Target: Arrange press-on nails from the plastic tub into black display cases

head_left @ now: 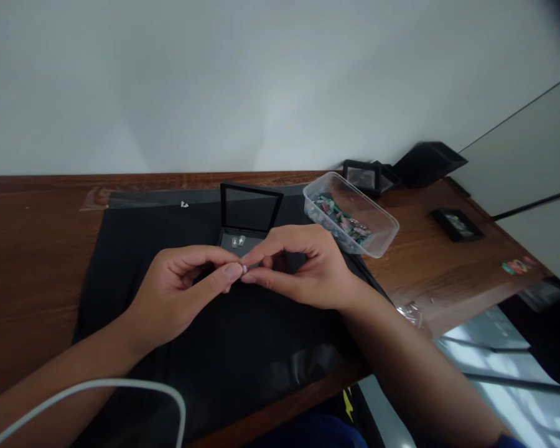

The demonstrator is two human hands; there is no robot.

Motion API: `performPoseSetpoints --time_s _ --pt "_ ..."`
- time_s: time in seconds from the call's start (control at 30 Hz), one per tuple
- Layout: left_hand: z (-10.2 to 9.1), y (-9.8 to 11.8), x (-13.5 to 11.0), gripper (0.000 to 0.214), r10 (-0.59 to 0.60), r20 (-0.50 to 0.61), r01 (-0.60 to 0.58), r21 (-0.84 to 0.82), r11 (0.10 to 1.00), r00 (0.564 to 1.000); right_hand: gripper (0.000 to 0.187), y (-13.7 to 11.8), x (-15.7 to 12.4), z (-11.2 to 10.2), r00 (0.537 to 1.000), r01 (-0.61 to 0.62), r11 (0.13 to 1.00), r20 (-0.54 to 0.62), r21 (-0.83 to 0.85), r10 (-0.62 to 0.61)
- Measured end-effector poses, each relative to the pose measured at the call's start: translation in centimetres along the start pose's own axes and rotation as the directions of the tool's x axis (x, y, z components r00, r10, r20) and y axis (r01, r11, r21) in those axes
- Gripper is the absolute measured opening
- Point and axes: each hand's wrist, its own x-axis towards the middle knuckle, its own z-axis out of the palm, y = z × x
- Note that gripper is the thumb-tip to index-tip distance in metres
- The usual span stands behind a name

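Note:
My left hand (186, 286) and my right hand (303, 264) meet fingertip to fingertip above a black mat. Both pinch a tiny pale piece (244, 269), mostly covered by the fingers and too small to name. Just behind them stands a black hinged frame box (221, 208) with a see-through panel in its raised lid. In its lower half lie two small clear, shiny pieces (238, 241). The front of that lower half is hidden behind my hands.
A clear plastic tub (387, 239) of green and pink wrapped bits stands right of the frame box. More black frames (361, 177) lean by the wall; another (457, 224) lies further right. White scraps (184, 204) rest on the mat (121, 249). A white cable (135, 384) crosses the lower left.

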Motion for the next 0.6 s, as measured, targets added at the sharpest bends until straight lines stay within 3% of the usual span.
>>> performPoseSetpoints --time_s 0.6 --pt "-0.36 -0.30 -0.12 0.010 0.027 0.025 -0.027 0.001 1.000 0.999 0.012 0.13 -0.13 -0.34 0.998 -0.030 0.999 0.061 -0.027 0.031"
